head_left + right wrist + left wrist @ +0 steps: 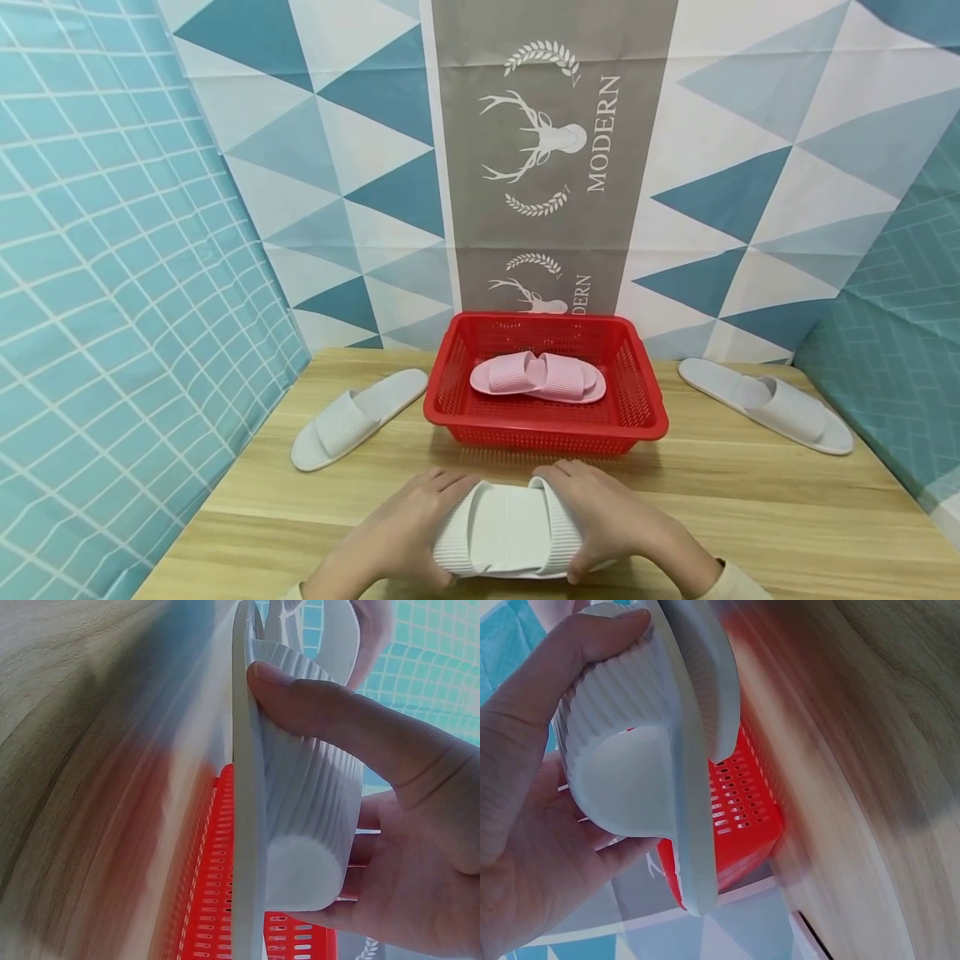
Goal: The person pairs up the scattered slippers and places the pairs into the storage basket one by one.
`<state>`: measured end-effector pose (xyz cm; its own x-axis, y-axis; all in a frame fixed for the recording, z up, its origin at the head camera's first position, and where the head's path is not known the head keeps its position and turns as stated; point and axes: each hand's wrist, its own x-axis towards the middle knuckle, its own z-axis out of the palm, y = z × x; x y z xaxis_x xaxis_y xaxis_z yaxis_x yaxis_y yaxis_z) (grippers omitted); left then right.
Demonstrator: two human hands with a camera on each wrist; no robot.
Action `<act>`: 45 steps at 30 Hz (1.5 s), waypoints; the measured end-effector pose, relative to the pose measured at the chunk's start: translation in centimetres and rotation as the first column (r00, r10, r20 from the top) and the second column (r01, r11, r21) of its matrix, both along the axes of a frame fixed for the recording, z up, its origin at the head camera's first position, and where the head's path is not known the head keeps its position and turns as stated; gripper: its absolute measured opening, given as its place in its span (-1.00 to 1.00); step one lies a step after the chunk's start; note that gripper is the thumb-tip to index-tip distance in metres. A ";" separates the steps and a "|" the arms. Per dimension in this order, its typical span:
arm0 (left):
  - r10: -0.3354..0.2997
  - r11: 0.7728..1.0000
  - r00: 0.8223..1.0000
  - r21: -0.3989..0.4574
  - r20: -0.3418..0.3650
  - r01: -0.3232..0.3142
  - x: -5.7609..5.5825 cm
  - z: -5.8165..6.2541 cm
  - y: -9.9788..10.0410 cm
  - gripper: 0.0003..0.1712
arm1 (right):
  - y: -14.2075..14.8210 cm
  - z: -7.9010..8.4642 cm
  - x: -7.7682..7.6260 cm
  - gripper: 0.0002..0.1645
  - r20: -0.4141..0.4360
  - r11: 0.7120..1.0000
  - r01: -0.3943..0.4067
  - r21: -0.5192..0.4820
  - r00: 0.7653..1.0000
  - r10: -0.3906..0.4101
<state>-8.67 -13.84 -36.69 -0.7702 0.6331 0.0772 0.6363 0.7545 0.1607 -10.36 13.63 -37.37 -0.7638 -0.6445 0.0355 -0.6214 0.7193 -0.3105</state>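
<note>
My left hand (416, 521) grips a white slipper by its ribbed strap (455, 542); in the left wrist view the thumb lies over the strap of this slipper (697, 847). The right hand (603, 512) holds a second white slipper by its ribbed strap (564, 533), with the thumb across the ribs in the right wrist view. The two white slippers overlap between my hands, near the front of the wooden table (720, 517). Just beyond them stands a red plastic basket (547, 435), holding a pair of pink slippers (510, 372) side by side, partly overlapping.
One white slipper (347, 425) lies slantwise left of the basket. Another white slipper (795, 410) lies on the right of the table. A wall covering with triangles and deer prints (551, 137) rises behind, and blue tile-patterned sheeting (112, 250) borders the left.
</note>
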 end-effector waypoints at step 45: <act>-0.031 0.998 0.998 0.046 -0.063 0.034 -0.2 -0.6 1.0 0.16 | -0.7 -0.2 0.0 0.21 -0.044 0.999 0.026 -0.046 0.999 -0.029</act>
<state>-8.89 -12.88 -37.34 -0.7422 0.6520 0.1546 0.6700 0.7261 0.1546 -10.34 12.90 -37.60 -0.7782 -0.6202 0.0992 -0.6157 0.7221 -0.3155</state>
